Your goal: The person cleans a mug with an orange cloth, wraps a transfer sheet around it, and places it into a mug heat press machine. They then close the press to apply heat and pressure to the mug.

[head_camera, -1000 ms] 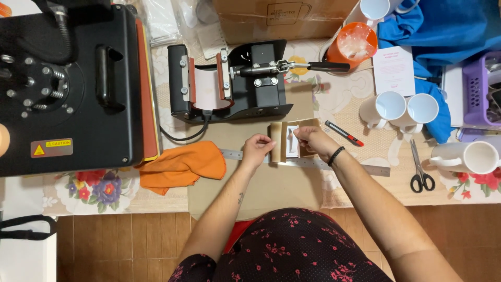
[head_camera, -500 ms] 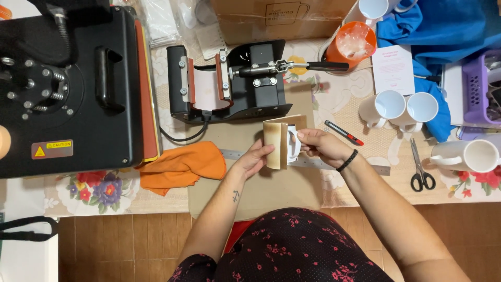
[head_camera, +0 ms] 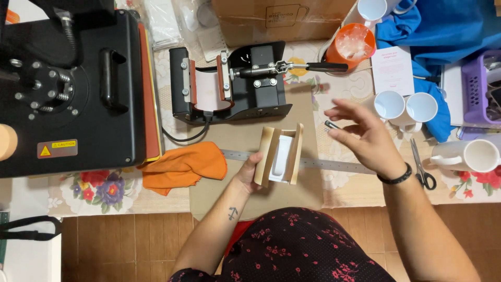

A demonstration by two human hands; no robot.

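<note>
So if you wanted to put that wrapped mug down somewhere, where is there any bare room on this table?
Bare brown paper lies just right of the wrapped mug, below the metal ruler. Another patch sits between the mug press and the ruler. The right side is crowded: white mugs, scissors, purple basket.

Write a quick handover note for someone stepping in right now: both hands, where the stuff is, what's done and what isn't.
Left hand: steadies the paper-wrapped mug, lying on brown paper over a metal ruler.
Right hand: open, lifted off the mug, holding nothing.
Mug press: behind the mug, no mug in it.
Scissors: right of the right hand.
Done: mug wrapped in paper.
Left: mug not yet in the press.
</note>
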